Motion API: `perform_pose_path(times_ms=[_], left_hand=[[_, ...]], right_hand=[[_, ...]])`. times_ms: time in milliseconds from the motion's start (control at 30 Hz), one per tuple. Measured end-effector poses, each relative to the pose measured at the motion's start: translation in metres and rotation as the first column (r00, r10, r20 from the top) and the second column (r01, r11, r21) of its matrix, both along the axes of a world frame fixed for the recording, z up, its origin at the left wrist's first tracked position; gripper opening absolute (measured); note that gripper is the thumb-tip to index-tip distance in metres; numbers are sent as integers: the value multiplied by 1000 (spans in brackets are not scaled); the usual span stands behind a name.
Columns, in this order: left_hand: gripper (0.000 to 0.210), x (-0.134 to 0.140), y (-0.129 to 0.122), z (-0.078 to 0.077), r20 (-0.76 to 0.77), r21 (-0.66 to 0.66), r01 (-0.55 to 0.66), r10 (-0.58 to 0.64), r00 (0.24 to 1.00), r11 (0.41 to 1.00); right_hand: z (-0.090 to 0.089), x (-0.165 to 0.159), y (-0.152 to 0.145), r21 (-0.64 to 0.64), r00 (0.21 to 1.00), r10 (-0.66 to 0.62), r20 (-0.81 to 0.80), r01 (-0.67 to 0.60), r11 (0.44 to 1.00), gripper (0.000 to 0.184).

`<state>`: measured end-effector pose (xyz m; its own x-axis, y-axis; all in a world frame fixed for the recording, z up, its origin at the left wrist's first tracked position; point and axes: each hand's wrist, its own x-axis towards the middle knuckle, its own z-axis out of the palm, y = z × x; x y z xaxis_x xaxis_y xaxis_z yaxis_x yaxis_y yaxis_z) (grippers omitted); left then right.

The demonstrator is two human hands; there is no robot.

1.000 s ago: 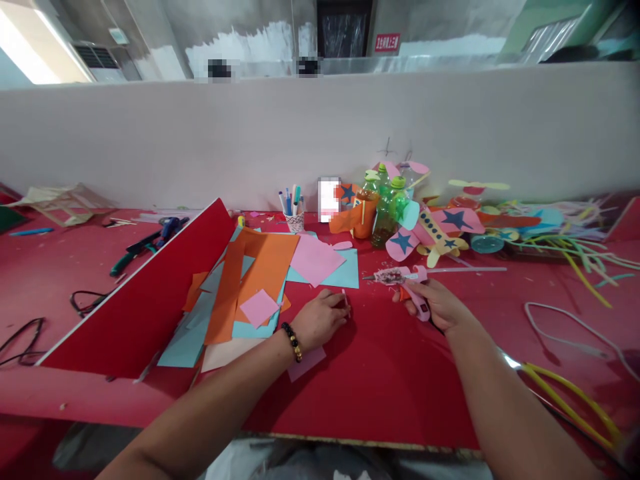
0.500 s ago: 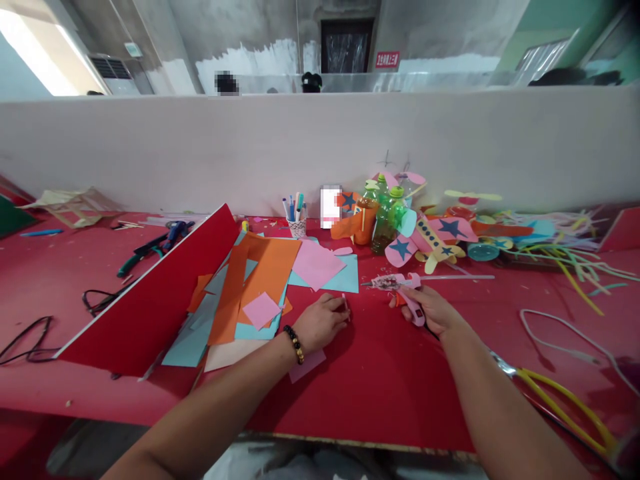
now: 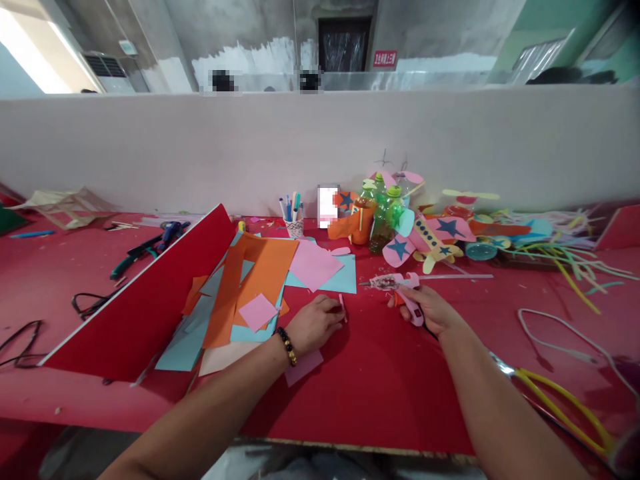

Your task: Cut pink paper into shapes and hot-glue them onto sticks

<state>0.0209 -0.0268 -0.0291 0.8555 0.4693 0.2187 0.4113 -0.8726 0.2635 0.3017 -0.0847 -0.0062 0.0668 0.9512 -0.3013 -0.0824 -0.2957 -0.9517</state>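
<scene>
My right hand (image 3: 431, 309) is wrapped round the handle of a pink hot glue gun (image 3: 400, 283), with an orange trigger under its fingers. Its nozzle points left, and a translucent glue stick (image 3: 467, 277) reaches out from behind it. My left hand (image 3: 317, 323) rests low over the red board, wearing a beaded bracelet. Between its curled fingertips stands a small narrow pink strip (image 3: 342, 304), partly covered by the fingers. A pink paper piece (image 3: 306, 367) lies beneath the left wrist.
Orange, blue and pink paper sheets (image 3: 267, 270) lie left of my hands, beside a leaning red panel (image 3: 145, 300). A pen cup (image 3: 295, 228), green bottles (image 3: 385, 220) and a paper plane (image 3: 433, 240) stand behind. Yellow-handled scissors (image 3: 565, 407) lie at right.
My left hand has shifted slightly left and more of the pink strip shows beside its fingers. The glue gun stays nearly where it was. The whole view has slid a little.
</scene>
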Motion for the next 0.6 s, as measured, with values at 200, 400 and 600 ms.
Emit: perform_pose_path(times_ms=[200,400,600], left_hand=[[24,-2,1,1,-31,73,21,-18,999,997],[27,-2,5,1,-84,101,112,-104,991,989],[26,-2,4,4,-87,108,109,-100,991,988]], right_hand=[[-2,1,0,1,1000,17,16,-17,1000,38],[-2,0,1,-1,1000,17,12,-17,1000,38],[2,-2,0,-8,1000,4,4,-4,1000,36]])
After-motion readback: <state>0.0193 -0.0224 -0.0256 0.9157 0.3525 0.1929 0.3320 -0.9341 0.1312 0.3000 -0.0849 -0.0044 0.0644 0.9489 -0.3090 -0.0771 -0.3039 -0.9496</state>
